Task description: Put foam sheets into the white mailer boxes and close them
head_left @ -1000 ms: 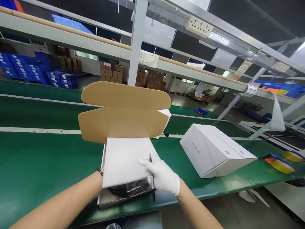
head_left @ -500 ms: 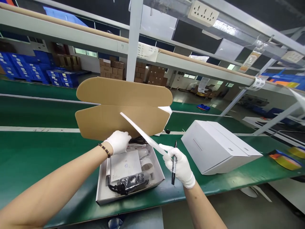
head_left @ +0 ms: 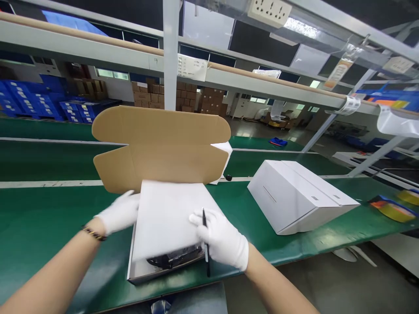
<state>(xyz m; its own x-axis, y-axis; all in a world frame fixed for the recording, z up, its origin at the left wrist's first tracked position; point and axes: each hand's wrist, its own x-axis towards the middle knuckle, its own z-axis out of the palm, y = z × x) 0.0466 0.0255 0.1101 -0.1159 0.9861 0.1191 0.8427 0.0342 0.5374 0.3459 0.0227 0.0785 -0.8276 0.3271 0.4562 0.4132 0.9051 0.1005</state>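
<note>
A shallow carton [head_left: 137,275] lies on the bench with its brown lid [head_left: 163,150] standing up at the back. Over its contents rests a flat white sheet [head_left: 170,213], probably foam, its front edge a little raised. Below that edge a black item in clear plastic [head_left: 178,256] shows; the other contents are hidden. My right hand [head_left: 222,237], in a white glove, holds a black marker pen [head_left: 207,257] and has its fingers at the sheet's right side. At the left edge of sheet and carton is my gloved left hand [head_left: 121,212], fingers stretched, holding nothing visible.
A closed white box [head_left: 301,196] stands to the right on the green bench [head_left: 59,226]. Rolls of yellow tape [head_left: 393,211] lie farther right. A grey post [head_left: 170,56] and rail rise behind the lid. A small black object [head_left: 228,178] sits near the lid's right side.
The white sheet has gone from tilted in my right hand to lying over the carton's contents. My left hand has moved out of the carton to its left edge. The view has shifted slightly.
</note>
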